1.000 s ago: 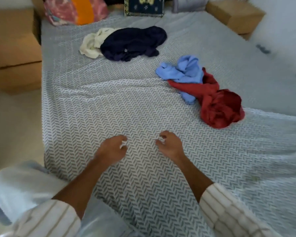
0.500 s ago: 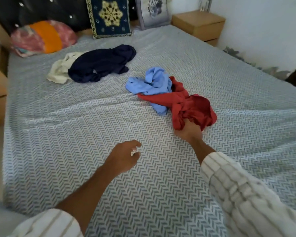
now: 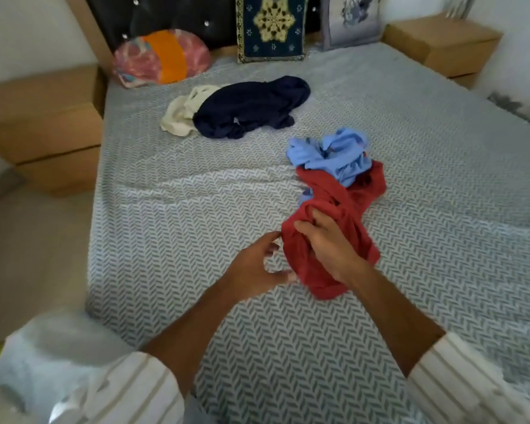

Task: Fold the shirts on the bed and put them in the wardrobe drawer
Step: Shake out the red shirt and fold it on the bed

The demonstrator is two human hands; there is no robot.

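- right hand (image 3: 328, 243) bunched into red shirt (image 3: 334, 221) on the bed (image 3: 166, 224)
- left hand (image 3: 254, 267) loose-fingered, touching shirt's edge
- light blue shirt (image 3: 334, 154) tangled with the red

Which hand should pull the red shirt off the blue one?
The right hand, probably. It already grips the red shirt, whose far end lies tangled with the blue shirt. The left hand is open beside it, near the shirt's edge, holding nothing.

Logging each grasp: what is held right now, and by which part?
The right hand grips the red shirt by its bunched near end; the left hand holds nothing.
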